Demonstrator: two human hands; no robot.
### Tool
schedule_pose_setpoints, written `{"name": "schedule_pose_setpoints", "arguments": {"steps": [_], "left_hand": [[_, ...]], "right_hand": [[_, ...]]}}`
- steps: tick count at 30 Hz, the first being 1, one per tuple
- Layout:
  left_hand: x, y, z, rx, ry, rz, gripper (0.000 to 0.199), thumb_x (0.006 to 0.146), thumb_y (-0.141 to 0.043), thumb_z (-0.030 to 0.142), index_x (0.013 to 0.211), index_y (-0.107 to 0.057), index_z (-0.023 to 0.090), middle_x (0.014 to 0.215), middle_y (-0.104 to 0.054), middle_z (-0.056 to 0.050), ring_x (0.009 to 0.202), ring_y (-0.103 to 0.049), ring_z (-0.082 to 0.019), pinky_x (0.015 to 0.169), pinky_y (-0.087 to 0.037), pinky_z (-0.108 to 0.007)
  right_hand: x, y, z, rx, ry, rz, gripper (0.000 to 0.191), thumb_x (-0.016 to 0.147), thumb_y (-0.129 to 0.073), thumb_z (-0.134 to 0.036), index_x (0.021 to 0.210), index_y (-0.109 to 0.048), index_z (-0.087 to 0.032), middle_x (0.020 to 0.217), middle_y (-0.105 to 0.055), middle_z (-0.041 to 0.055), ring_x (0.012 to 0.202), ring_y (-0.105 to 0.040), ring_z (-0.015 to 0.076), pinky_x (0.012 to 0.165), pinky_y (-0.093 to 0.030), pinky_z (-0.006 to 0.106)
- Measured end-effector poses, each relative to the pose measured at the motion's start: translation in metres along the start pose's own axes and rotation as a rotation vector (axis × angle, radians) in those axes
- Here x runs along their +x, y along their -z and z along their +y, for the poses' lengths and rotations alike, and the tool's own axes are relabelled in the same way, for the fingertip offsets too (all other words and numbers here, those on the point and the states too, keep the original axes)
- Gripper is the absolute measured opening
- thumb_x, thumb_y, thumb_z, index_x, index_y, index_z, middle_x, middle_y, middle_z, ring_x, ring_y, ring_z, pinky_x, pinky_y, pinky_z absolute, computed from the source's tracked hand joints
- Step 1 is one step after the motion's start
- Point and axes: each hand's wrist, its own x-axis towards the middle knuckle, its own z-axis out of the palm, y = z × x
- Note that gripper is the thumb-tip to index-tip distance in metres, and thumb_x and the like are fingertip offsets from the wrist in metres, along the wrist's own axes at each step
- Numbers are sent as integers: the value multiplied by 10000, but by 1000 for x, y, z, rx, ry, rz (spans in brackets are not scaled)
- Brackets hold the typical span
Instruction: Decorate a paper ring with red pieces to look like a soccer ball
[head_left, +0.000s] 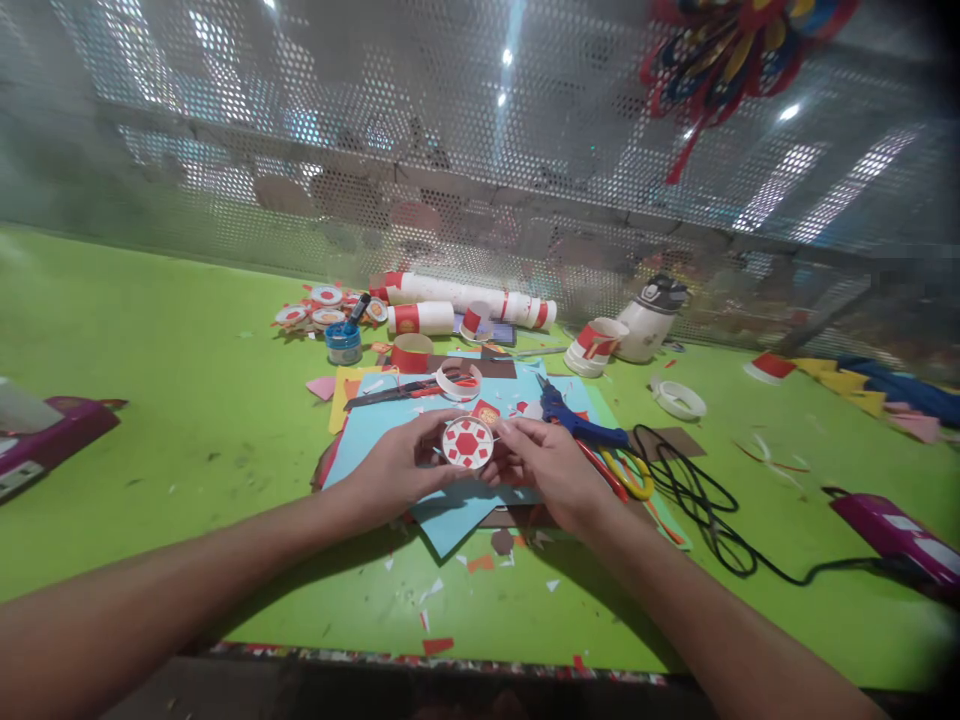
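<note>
A round white paper piece (468, 443) with a red hexagon and small red squares on its face is held up over light blue paper sheets (390, 450). My left hand (409, 458) grips it by the left side, thumb below and fingers behind. At its right edge my right hand (541, 460) is closed in a pinch; a thin pale bit shows at the fingertips, too small to name. Just behind the piece lies a red paper scrap with a gold print (486, 412). To the right of my right hand rests a blue glue gun (581, 420) beside yellow-handled scissors (634, 475).
White-and-red paper tubes (472, 297), paper cups (595, 347), a blue jar (343, 343) and decorated discs (328, 297) stand along the back. A black cable (697, 510) runs right to a purple power strip (896, 535). Paper scraps (480, 563) litter the front.
</note>
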Motion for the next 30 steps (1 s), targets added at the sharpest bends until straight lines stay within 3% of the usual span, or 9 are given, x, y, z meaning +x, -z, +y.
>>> {"name": "schedule_pose_setpoints", "arguments": {"steps": [6,11,18,30], "left_hand": [[-1,0,3,-139,49,-38,666,712,-730,270,1319,-502,119,1104,-663,-113,876,-617,-192,778,-500,-346],[-4,2,10,-339,187,-11,642,685,-792,231,1277,-554,166,1003,-687,-71,842,-634,-173,755,-495,-305],[-4,3,9,-319,210,5,381,774,-731,349,1100,-652,168,918,-674,-55,795,-622,-172,699,-466,-294],[-6,1,12,-325,233,46,302,750,-762,374,917,-658,145,714,-641,-18,616,-534,-116,562,-395,-238]], "right_hand": [[-4,-2,-3,-80,1,44,379,654,-806,-493,788,-691,-157,694,-654,-19,586,-603,101,610,-488,256],[-5,-4,-6,-107,-32,49,385,654,-799,-503,780,-679,-160,660,-658,-8,573,-595,115,582,-475,265],[-7,-8,-6,-160,-33,40,385,650,-796,-494,759,-665,-149,606,-655,-5,557,-580,114,573,-459,256],[-15,-16,-1,-235,-85,4,350,724,-737,-515,770,-633,-184,613,-625,-5,558,-560,126,424,-350,200]]}}
